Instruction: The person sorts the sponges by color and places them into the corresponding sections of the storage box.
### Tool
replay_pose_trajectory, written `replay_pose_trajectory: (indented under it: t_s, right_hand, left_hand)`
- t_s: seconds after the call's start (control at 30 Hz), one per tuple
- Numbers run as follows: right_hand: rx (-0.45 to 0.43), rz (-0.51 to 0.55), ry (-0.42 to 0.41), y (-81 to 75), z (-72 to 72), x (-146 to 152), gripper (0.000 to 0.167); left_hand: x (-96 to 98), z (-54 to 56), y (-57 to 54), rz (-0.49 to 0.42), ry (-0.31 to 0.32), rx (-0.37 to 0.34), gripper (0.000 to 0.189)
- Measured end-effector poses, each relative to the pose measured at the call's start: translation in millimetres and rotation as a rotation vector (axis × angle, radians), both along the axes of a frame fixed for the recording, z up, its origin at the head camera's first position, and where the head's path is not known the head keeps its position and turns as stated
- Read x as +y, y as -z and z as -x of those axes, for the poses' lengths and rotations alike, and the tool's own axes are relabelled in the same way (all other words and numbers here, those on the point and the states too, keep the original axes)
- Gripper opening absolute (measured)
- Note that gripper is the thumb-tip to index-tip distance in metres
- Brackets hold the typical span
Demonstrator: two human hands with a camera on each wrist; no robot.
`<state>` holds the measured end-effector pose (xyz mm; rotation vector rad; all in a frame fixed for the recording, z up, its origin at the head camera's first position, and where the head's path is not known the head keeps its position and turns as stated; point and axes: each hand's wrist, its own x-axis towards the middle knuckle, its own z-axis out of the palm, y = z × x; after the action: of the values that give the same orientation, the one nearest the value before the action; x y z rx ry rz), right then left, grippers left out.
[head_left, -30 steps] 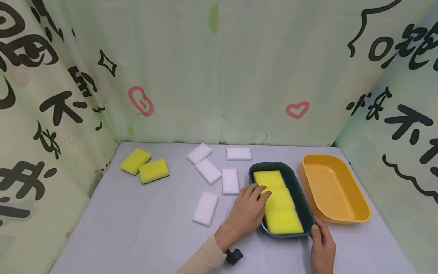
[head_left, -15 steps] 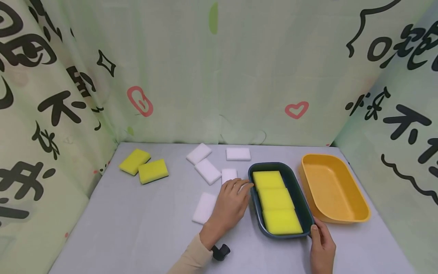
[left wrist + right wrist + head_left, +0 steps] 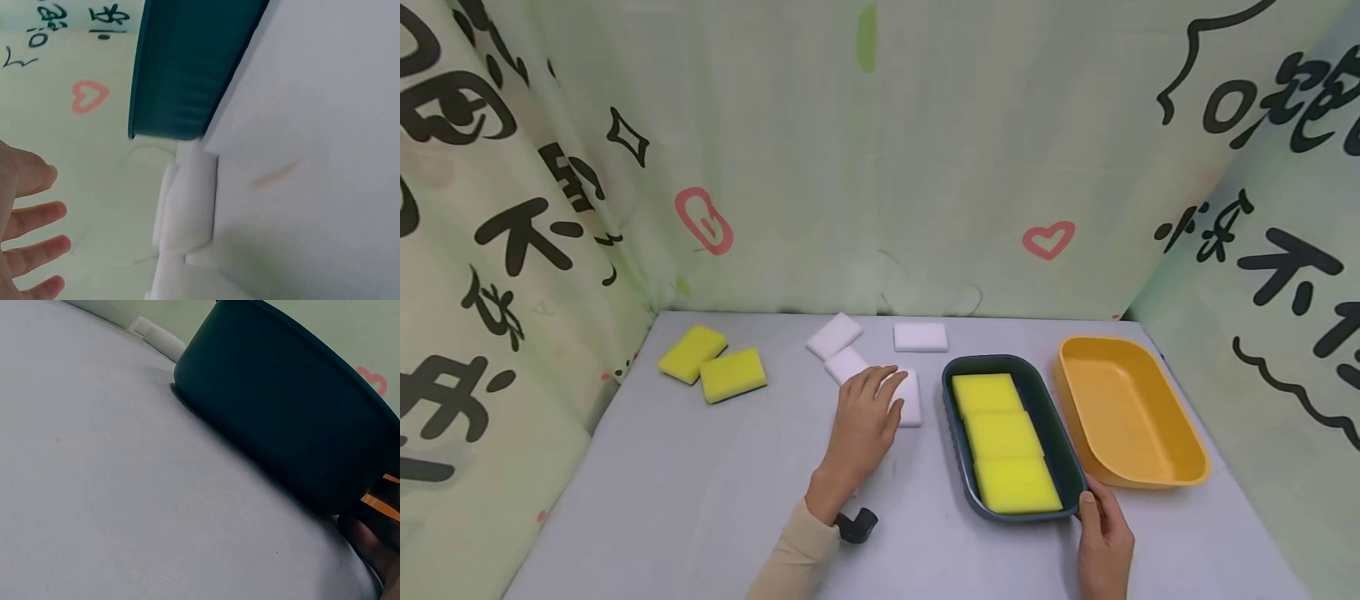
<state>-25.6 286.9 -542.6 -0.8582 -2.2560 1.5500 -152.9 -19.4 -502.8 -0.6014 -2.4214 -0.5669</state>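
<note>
My left hand (image 3: 865, 421) hovers left of the dark green tub, fingers loosely spread, close over a white sponge (image 3: 912, 404). In the left wrist view its fingers (image 3: 40, 253) are apart with nothing between them. My right hand (image 3: 1105, 537) grips the near right corner of the dark green tub (image 3: 961, 462), thumb at the rim. Three yellow sponges lie inside in a column: a far sponge (image 3: 981, 392), a middle sponge (image 3: 1003, 435) and a near sponge (image 3: 1018, 486). The right wrist view has the tub's dark side wall (image 3: 269, 406) on the tabletop.
A yellow-orange tub (image 3: 1138, 417) stands right of the green one. Two yellow sponges (image 3: 733, 375) with dark undersides lie at the back left. More white sponges (image 3: 921, 337) lie near the back edge. A printed curtain (image 3: 775, 167) encloses the table (image 3: 685, 500).
My left hand has left the yellow sponges inside the green tub and moved left, over the white sponges. My right hand stays on the tub's corner.
</note>
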Motion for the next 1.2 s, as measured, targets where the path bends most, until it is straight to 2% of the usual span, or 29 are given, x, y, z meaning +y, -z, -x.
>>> replay_pose_trajectory:
  t_s: [0.23, 0.5, 0.9, 1.03, 1.2]
  right_hand:
    - [0.006, -0.019, 0.005, 0.5, -0.7, -2.2, 0.047]
    - [-0.021, -0.016, 0.006, -1.5, -1.1, -1.6, 0.048]
    - [-0.016, 0.001, -0.006, -0.9, -0.5, -0.5, 0.047]
    - [-0.013, -0.002, -0.008, -1.5, -0.3, 0.0, 0.047]
    - [-0.003, -0.012, -0.010, -1.5, -0.2, 0.2, 0.046]
  left_hand:
    - [-26.7, 7.9, -1.5, -0.082, -0.042, -0.072, 0.040]
    - [-62.1, 15.5, -3.3, -0.190, -0.089, -0.099, 0.041]
    - [-106.5, 22.0, 3.3, -0.332, -0.165, -0.227, 0.050]
    - [-117.8, 22.7, 4.8, -0.342, -0.230, -0.282, 0.056]
    - [-130.9, 22.4, 8.0, -0.294, -0.332, -0.368, 0.066]
